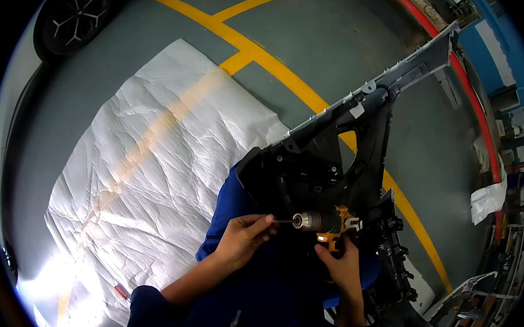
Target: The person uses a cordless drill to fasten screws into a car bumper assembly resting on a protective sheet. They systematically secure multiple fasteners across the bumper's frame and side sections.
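Seen from above, over blue-sleeved forearms. Right hand (343,266) clenched around the handle of a yellow and black power drill (327,222), grip firm, drill lying level and pointing to the person's left. Left hand (243,236) at the drill's nose, fingertips (268,221) pinched on the thin bit (284,221) just ahead of the metal chuck — grip closed on the bit, apparently, though too small to tell for certain. Drill held low in the middle of the view, directly over a large black plastic car bumper part (334,152) propped against the person's lap and stretching up and away to the right, its pale grey outer edge (413,68) catching the light. To the left, a wide sheet of crinkled white wrapping (152,153) spread flat on the grey floor (338,30) — yellow floor lines (267,60) running beneath and beyond it. Car wheel (76,21) at the upper left rim. Small red item (121,291) on the sheet near the left elbow, kind not clear.
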A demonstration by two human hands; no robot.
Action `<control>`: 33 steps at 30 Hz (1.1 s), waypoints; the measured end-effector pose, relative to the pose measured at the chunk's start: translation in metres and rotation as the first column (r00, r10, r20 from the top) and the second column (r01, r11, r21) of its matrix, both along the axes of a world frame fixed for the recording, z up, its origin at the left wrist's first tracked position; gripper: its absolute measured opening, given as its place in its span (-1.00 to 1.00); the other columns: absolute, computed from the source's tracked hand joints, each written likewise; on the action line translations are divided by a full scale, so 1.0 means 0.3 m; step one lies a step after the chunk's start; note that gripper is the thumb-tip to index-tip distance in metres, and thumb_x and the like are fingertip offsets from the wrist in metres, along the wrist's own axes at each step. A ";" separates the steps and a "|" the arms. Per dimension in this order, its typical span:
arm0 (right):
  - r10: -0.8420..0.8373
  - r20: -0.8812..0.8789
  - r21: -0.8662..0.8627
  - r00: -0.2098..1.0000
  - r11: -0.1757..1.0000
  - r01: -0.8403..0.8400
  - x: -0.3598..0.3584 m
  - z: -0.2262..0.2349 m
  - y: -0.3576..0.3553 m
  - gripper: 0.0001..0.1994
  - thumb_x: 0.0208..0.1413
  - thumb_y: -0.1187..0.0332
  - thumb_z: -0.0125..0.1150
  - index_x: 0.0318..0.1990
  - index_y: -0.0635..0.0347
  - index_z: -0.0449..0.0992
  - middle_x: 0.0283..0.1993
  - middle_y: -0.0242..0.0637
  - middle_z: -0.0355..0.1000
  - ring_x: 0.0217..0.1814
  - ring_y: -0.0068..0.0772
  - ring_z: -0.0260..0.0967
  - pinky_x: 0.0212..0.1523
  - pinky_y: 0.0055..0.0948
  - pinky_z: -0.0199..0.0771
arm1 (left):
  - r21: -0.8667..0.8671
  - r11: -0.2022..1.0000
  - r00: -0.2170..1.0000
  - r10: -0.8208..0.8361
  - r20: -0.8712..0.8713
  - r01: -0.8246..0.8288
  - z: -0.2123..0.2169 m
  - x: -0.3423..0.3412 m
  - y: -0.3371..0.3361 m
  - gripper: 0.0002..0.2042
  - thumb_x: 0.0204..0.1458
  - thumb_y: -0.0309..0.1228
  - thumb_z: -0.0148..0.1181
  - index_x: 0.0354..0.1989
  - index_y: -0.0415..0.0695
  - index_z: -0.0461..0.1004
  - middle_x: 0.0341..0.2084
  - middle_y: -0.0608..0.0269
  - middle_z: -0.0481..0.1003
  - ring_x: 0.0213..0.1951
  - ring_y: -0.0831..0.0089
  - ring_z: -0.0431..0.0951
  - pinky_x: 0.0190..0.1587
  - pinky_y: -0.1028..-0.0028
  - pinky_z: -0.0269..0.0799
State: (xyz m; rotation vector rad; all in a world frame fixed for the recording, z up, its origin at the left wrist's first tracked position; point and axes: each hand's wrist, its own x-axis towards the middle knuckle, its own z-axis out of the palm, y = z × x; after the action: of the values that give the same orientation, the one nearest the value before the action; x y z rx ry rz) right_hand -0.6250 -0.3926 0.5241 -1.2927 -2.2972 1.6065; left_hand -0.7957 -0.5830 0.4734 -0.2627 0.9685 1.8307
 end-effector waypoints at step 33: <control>-0.226 0.029 0.228 0.974 0.950 0.214 0.202 -0.056 -0.117 -0.46 -0.02 0.12 0.50 -0.12 0.45 0.47 -0.23 0.01 0.61 -0.18 -0.16 0.63 -0.15 -0.33 0.60 | 0.175 0.976 0.987 0.142 -0.077 -0.127 -0.005 0.147 0.025 -0.79 0.20 -0.49 0.26 -0.03 -0.28 0.59 -0.10 0.08 0.61 -0.01 0.35 0.59 0.18 0.40 0.48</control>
State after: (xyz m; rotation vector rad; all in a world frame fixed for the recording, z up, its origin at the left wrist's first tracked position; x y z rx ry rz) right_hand -0.5645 -0.4276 0.5074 -1.4887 -2.1930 1.2191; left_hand -0.7515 -0.5755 0.4719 -0.1459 0.8664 2.0508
